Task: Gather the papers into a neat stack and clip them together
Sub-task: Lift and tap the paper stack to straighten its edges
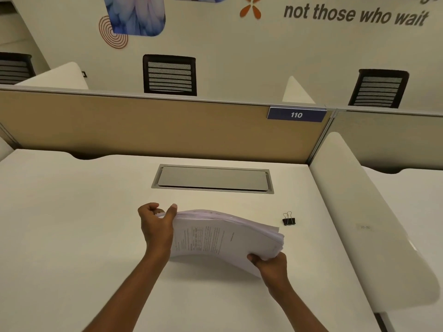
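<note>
Item: papers point(223, 236), centre of frame, bowed above the table point(72, 212). The left grip point(155, 226) pinches their left end and the right grip point(271, 262) curls round the lower right corner. Binder clip point(288, 219) sits right of them, apart. I judge the fanned right edge needs tapping square first (loosen both holds). Fingers beneath hidden; print unreadable.

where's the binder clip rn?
In the head view, the binder clip stands on the desk, right of the paper stack and untouched, beyond the right hand.
</note>
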